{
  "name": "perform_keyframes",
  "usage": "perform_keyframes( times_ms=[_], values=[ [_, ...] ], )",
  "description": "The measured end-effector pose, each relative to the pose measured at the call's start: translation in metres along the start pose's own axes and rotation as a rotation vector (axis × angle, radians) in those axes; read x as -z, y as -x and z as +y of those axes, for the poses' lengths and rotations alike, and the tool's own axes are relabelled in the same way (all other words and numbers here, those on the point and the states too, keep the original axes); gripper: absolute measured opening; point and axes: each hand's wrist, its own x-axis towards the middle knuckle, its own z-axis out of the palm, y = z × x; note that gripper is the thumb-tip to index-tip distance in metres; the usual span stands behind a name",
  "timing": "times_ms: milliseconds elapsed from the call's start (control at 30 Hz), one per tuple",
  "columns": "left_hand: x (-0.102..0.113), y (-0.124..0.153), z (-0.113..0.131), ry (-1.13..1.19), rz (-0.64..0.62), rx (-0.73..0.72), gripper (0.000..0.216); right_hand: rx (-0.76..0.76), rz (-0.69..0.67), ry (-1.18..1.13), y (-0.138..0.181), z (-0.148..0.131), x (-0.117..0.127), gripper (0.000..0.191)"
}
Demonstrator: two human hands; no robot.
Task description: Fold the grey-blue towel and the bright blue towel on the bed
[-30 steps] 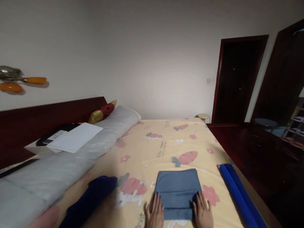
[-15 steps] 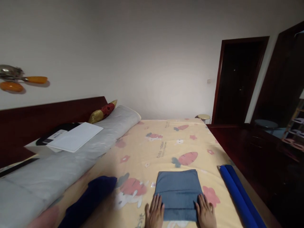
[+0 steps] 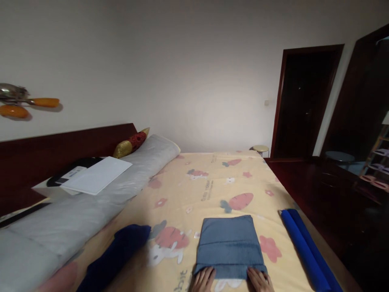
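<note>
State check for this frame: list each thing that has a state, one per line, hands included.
Blue-grey towel: folded into a flat rectangle, lying on the bed sheet.
Left hand: at the towel's near left corner; grip cannot be told.
Right hand: at the near right corner; grip cannot be told.
Dark blue cloth: rumpled, unfolded.
Bright blue roll: rolled, lying along the bed's right edge.
Door: doorway dark.

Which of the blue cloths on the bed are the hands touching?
The folded grey-blue towel; both hands rest at its near edge. The dark navy cloth and rolled bright-blue one lie untouched.
</note>
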Motion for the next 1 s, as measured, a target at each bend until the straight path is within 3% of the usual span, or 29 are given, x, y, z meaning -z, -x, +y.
perform_keyframes(
  times_ms=[100,267,400,500,633,733,800,900,1000],
  values=[
    [0.011,-0.013,-0.003,0.067,-0.102,0.055,0.066,-0.029,-0.009,-0.012,-0.012,-0.017,0.017,0.039],
    [0.028,-0.054,0.008,0.196,-0.392,0.410,0.046,-0.198,-0.018,0.005,-0.044,-0.048,0.051,0.038],
    [0.026,-0.079,0.006,0.225,-0.461,0.501,0.045,-0.292,-0.009,0.014,-0.067,-0.048,0.065,0.038],
    [0.020,-0.097,0.009,0.246,-0.462,0.510,0.045,-0.283,0.003,0.026,-0.080,-0.051,0.061,0.042],
    [0.014,-0.118,0.034,0.300,-0.431,0.455,0.051,-0.179,-0.026,-0.016,-0.093,-0.079,0.038,0.049],
    [0.013,-0.117,0.041,0.331,-0.411,0.407,0.054,-0.098,-0.069,-0.055,-0.095,-0.090,0.025,0.051],
    [0.014,-0.102,0.028,0.336,-0.364,0.319,0.053,-0.068,-0.071,-0.056,-0.090,-0.077,0.023,0.047],
    [0.018,-0.067,-0.010,0.268,-0.228,0.197,0.049,-0.118,0.004,0.014,-0.072,-0.032,0.027,0.043],
    [0.019,-0.041,-0.037,0.143,-0.174,0.303,0.048,-0.176,0.063,0.115,-0.055,0.007,0.029,0.039]
  ],
)
